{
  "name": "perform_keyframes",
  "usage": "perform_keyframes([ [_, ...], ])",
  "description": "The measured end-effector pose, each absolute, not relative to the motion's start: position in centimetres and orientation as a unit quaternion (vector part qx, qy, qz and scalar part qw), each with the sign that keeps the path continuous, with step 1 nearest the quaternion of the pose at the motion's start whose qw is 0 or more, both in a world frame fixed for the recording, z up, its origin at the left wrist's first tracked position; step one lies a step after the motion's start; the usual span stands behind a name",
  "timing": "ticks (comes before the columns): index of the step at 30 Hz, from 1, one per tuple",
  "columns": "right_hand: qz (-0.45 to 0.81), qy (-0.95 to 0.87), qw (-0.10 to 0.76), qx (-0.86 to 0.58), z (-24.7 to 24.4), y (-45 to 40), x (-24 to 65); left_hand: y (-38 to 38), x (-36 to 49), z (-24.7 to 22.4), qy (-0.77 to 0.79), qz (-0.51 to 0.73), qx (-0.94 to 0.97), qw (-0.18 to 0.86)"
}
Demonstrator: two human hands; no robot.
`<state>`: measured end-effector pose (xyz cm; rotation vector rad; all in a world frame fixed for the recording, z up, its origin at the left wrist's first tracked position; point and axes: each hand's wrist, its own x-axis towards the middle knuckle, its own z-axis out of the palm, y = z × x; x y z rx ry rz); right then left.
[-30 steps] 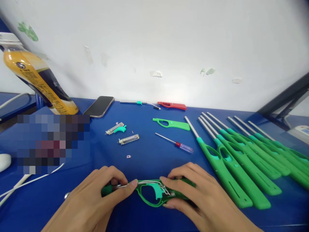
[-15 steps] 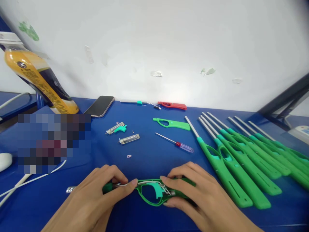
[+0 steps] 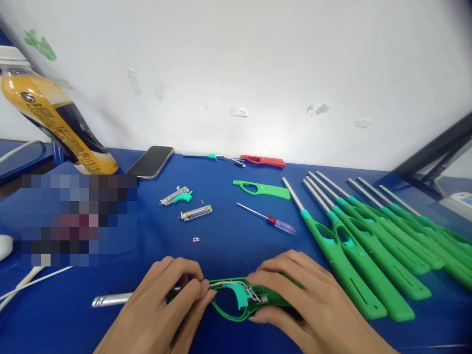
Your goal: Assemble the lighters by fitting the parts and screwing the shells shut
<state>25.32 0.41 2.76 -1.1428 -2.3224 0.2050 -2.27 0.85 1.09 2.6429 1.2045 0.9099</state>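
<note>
Shell [image 3: 253,307], green, by the counter's [image 3: 221,250] near edge, around the middle. Trigger [image 3: 239,296] and wires [image 3: 236,283] sit inside. Left hand's [image 3: 162,300] fingers pinch its narrow end, tube [image 3: 112,299] jutting out beyond; right hand's [image 3: 302,285] fingers clasp the handle end. Screwdriver [image 3: 280,225] farther back; lighters [image 3: 387,263] toward right edge.

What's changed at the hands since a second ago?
The left hand has shifted slightly right along the open green casing, its fingers more bunched; more of the metal tube shows to its left. The right hand still holds the casing's right part, and the screwdriver lies as before.
</note>
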Motion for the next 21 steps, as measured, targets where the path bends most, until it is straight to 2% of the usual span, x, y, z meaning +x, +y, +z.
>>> perform_keyframes([
  [9,0.120,-0.859,0.253,-0.427,3.2,0.4,25.4,0.7,-2.3,0.9,0.403,0.293,0.866,0.052],
  [15,0.104,-0.861,0.274,-0.415,2.7,0.5,25.7,0.6,-2.4,0.6,0.422,0.288,0.857,0.065],
  [21,0.106,-0.881,0.242,-0.393,2.1,0.6,26.5,0.6,-3.0,-0.2,0.373,0.297,0.879,0.019],
])
